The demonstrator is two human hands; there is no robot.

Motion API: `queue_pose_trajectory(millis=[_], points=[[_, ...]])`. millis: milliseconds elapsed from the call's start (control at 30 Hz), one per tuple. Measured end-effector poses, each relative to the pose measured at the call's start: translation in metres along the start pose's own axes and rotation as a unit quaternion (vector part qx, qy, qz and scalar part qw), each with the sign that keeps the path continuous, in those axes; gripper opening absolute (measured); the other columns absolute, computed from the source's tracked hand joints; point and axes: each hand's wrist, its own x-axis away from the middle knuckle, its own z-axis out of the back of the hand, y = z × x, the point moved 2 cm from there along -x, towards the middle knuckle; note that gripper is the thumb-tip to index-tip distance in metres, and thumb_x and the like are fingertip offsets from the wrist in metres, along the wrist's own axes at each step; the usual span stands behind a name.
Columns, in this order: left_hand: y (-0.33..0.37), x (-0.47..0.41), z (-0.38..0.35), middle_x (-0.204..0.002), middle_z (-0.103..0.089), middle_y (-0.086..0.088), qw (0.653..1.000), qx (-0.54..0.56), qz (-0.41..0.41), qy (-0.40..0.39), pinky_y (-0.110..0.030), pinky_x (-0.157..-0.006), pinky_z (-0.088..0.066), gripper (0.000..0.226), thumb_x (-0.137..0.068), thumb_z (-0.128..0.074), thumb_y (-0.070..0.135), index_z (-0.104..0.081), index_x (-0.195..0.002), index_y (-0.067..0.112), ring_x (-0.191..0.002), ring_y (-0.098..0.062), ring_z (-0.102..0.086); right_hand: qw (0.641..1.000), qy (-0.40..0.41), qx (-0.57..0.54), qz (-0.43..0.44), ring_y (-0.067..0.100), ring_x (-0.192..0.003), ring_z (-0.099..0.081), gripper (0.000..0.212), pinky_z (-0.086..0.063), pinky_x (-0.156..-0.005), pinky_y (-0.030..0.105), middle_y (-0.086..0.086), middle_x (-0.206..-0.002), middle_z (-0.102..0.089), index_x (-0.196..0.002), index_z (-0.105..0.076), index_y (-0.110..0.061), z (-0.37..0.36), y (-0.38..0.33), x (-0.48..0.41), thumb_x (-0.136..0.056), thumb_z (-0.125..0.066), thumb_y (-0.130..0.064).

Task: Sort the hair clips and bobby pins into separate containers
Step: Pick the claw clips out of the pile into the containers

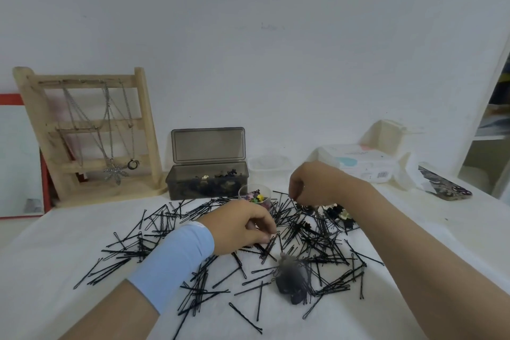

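"Wooden stand (82, 132) at the far left?"
"Yes, with necklaces (110, 130) hung on it. Right of it is a smoky box (207, 182), lid up, dark clips (220, 175) inside."
"And the pins (303, 237)?"
"Black, strewn over the white table (55, 243) in front of the box, many crossing."
"The left hand (242, 225)?"
"Blue-sleeved, down on the heap, thumb and fingertips pinching pins."
"Behind it?"
"A clear cup (255, 193) of coloured clips, just in front of the box's right end."
"The right hand (311, 188)?"
"Raised just right of the cup, fingers curled together. Whether they hold anything I cannot tell. Under it more dark clips lie among the pins. Farther right, a white pack (364, 165) sits by the wall."
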Motion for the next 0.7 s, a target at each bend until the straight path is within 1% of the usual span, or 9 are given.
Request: queue_pose_trajectory(millis=[67, 133, 200, 267, 333, 433, 500, 600, 700], points=[[0.000, 0.000, 0.001, -0.093, -0.069, 0.022, 1.000, 0.008, -0.008, 0.014, -0.007, -0.076, -0.047, 0.016, -0.093, -0.068, 0.025, -0.074, -0.102, 0.036, -0.087, 0.000, -0.064, 0.999, -0.019, 0.030, 0.001, 0.004, -0.065, -0.069, 0.020, -0.061, -0.071, 0.028, -0.015, -0.080, -0.072, -0.081, -0.073, -0.031, -0.006, -0.001, -0.005, -0.081, -0.071, -0.011], [0.001, -0.002, 0.007, -0.093, -0.068, 0.023, 0.999, 0.005, -0.019, 0.047, -0.003, -0.075, -0.043, 0.014, -0.092, -0.069, 0.025, -0.076, -0.099, 0.034, -0.088, 0.005, -0.062, 0.998, -0.039, 0.039, -0.002, 0.007, -0.070, -0.071, 0.017, -0.061, -0.071, 0.028, -0.015, -0.077, -0.072, -0.082, -0.075, -0.030, -0.011, 0.002, -0.010, -0.078, -0.078, -0.014], [-0.001, -0.007, 0.019, -0.088, -0.066, 0.021, 0.995, 0.012, -0.019, 0.098, -0.006, -0.070, -0.042, 0.011, -0.090, -0.071, 0.023, -0.076, -0.093, 0.033, -0.080, 0.008, -0.061, 0.998, -0.045, 0.037, -0.001, 0.009, -0.071, -0.071, 0.018, -0.061, -0.068, 0.026, -0.015, -0.077, -0.072, -0.084, -0.075, -0.030, -0.012, 0.003, -0.013, -0.077, -0.080, -0.014], [-0.006, -0.015, 0.030, -0.083, -0.064, 0.020, 0.988, 0.018, -0.002, 0.155, -0.010, -0.069, -0.042, 0.011, -0.089, -0.072, 0.021, -0.075, -0.092, 0.031, -0.074, 0.002, -0.060, 0.999, -0.039, 0.024, 0.006, 0.007, -0.068, -0.069, 0.018, -0.058, -0.063, 0.022, -0.016, -0.077, -0.071, -0.084, -0.074, -0.031, -0.011, 0.001, -0.015, -0.080, -0.078, -0.014], [-0.011, -0.023, 0.036, -0.082, -0.063, 0.019, 0.981, 0.004, 0.021, 0.194, -0.017, -0.070, -0.043, 0.010, -0.090, -0.070, 0.021, -0.072, -0.092, 0.031, -0.072, 0.000, -0.057, 1.000, -0.019, 0.007, 0.018, 0.003, -0.073, -0.066, 0.018, -0.055, -0.067, 0.021, -0.018, -0.082, -0.069, -0.086, -0.071, -0.032, -0.008, -0.002, -0.015, -0.083, -0.075, -0.015], [-0.020, -0.034, 0.036, -0.089, -0.066, 0.018, 0.977, -0.042, 0.052, 0.201, -0.022, -0.073, -0.048, 0.008, -0.091, -0.068, 0.025, -0.071, -0.094, 0.032, -0.073, 0.003, -0.055, 0.999, 0.010, -0.027, 0.040, 0.007, -0.084, -0.067, 0.016, -0.055, -0.073, 0.022, -0.014, -0.091, -0.070, -0.088, -0.069, -0.031, -0.004, -0.005, -0.019, -0.084, -0.073, -0.017], [-0.024, -0.036, 0.034, -0.087, -0.065, 0.019, 0.976, -0.065, 0.056, 0.198, -0.026, -0.076, -0.051, 0.007, -0.091, -0.068, 0.028, -0.072, -0.096, 0.031, -0.073, 0.002, -0.054, 0.997, 0.029, -0.052, 0.055, 0.005, -0.084, -0.065, 0.013, -0.051, -0.071, 0.017, -0.011, -0.092, -0.070, -0.090, -0.071, -0.030, -0.002, -0.010, -0.023, -0.084, -0.074, -0.019], [-0.028, -0.034, 0.031, -0.081, -0.056, 0.023, 0.977, -0.045, 0.033, 0.206, -0.024, -0.076, -0.047, 0.010, -0.091, -0.069, 0.026, -0.072, -0.101, 0.029, -0.071, 0.003, -0.051, 0.989, 0.054, -0.116, 0.077, -0.001, -0.077, -0.064, 0.013, -0.044, -0.067, 0.012, -0.013, -0.085, -0.072, -0.093, -0.074, -0.026, -0.004, -0.020, -0.030, -0.083, -0.076, -0.019], [-0.027, -0.028, 0.033, -0.086, -0.054, 0.019, 0.975, -0.068, 0.008, 0.210, -0.022, -0.073, -0.045, 0.008, -0.092, -0.067, 0.029, -0.069, -0.100, 0.030, -0.074, 0.001, -0.052, 0.980, 0.057, -0.165, 0.092, -0.002, -0.072, -0.066, 0.012, -0.048, -0.068, 0.014, -0.013, -0.077, -0.073, -0.091, -0.074, -0.028, -0.008, -0.033, -0.036, -0.082, -0.079, -0.022]])
